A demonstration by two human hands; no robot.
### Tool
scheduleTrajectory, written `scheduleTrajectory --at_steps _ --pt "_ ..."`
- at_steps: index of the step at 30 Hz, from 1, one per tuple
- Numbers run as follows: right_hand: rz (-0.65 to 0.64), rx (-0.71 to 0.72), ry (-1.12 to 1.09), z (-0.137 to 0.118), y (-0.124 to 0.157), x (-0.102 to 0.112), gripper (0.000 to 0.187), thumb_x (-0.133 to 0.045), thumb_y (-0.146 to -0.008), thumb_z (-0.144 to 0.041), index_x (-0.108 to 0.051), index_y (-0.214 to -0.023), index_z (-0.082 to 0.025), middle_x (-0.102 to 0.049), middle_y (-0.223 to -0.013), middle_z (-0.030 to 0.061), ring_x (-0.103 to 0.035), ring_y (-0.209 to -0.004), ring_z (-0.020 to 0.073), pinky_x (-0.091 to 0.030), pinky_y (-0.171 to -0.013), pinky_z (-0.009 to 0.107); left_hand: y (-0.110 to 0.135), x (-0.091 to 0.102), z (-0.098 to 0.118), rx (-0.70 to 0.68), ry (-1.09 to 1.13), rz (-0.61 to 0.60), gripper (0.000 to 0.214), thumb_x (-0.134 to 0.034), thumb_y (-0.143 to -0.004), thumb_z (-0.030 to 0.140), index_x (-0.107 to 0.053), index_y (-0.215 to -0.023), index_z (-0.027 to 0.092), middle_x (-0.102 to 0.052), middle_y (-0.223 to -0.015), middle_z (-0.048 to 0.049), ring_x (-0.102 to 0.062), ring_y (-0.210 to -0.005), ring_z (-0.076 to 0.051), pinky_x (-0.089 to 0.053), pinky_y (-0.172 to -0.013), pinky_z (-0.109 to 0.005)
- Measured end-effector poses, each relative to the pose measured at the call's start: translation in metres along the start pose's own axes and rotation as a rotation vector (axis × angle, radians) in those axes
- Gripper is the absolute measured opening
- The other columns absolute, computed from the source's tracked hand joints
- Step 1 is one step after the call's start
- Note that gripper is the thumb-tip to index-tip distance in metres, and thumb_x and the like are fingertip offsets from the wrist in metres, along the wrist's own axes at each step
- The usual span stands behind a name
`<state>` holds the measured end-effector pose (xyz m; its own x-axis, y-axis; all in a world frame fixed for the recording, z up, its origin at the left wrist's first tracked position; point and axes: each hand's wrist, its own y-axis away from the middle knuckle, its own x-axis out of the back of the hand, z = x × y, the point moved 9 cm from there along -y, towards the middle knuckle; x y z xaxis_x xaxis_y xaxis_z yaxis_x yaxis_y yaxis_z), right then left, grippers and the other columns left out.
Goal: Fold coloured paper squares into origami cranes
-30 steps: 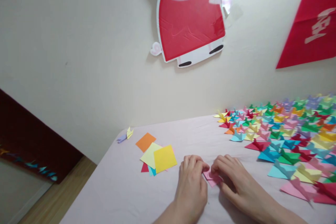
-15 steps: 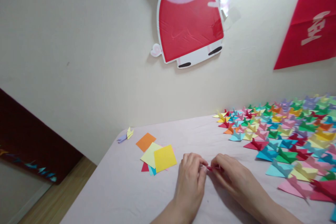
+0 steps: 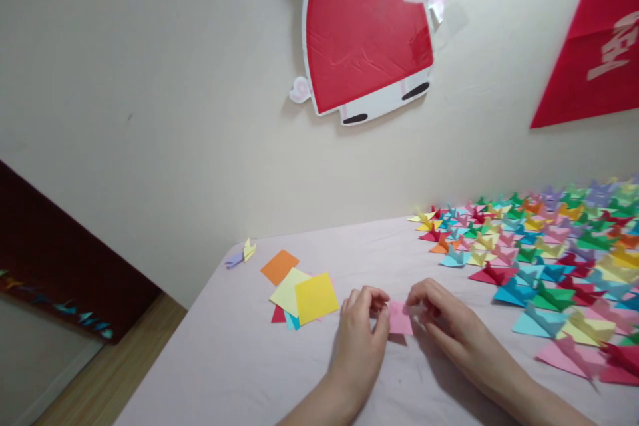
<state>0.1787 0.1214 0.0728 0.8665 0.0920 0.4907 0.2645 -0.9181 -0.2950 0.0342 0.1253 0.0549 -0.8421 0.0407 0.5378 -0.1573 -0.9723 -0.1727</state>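
A small piece of folded pink paper is held up just above the pale cloth, between my two hands. My left hand pinches its left edge, thumb below and fingers curled over. On the opposite edge, the curled fingers and thumb of my right hand grip the paper; its fingertips are partly hidden. Left of my left hand lies a loose spread of square paper sheets, with a yellow sheet on top, a pale yellow sheet partly under it and an orange sheet behind.
Rows of folded paper cranes in many colours cover the right side of the cloth-covered table. Two folded pieces, one a pale yellow crane, sit at the far left corner. A wall with a cartoon cutout rises behind.
The paper between my hands has turned from a thin dark-pink edge to a flat, light-pink face. My hands have moved slightly apart. The view has shifted a little.
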Motion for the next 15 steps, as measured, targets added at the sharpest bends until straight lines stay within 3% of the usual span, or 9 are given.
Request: scheduleTrajectory --at_steps 3,10,15 --pt "-0.085 0.086 0.072 -0.005 0.000 -0.007 0.015 -0.046 -0.087 -0.015 -0.059 -0.088 -0.024 -0.057 -0.094 0.0049 -0.057 -0.092 0.0220 -0.049 -0.081 0.035 0.001 -0.003 0.003 -0.012 -0.107 -0.020 0.015 -0.054 -0.089 0.012 -0.060 -0.094 0.024 -0.060 -0.097 -0.0016 -0.055 -0.095 -0.021 -0.044 -0.088 -0.035" --pt "-0.180 0.093 0.243 -0.010 0.002 -0.017 0.021 -0.046 -0.086 -0.008 -0.061 -0.084 -0.023 -0.058 -0.095 0.0054 -0.055 -0.093 0.0230 -0.048 -0.082 0.038 0.002 -0.003 0.008 -0.034 -0.154 -0.033 0.018 -0.052 -0.088 0.009 -0.061 -0.091 0.024 -0.062 -0.096 -0.0012 -0.054 -0.097 -0.021 -0.043 -0.086 -0.036" --pt "-0.203 0.108 0.300 -0.013 0.002 -0.018 0.024 -0.044 -0.089 -0.009 -0.064 -0.089 -0.023 -0.061 -0.100 0.0067 -0.055 -0.096 0.0236 -0.048 -0.085 0.041 -0.001 0.002 0.014 -0.108 -0.307 -0.028 0.018 -0.054 -0.085 0.005 -0.059 -0.085 0.023 -0.063 -0.091 -0.0001 -0.052 -0.095 -0.022 -0.040 -0.083 -0.035"
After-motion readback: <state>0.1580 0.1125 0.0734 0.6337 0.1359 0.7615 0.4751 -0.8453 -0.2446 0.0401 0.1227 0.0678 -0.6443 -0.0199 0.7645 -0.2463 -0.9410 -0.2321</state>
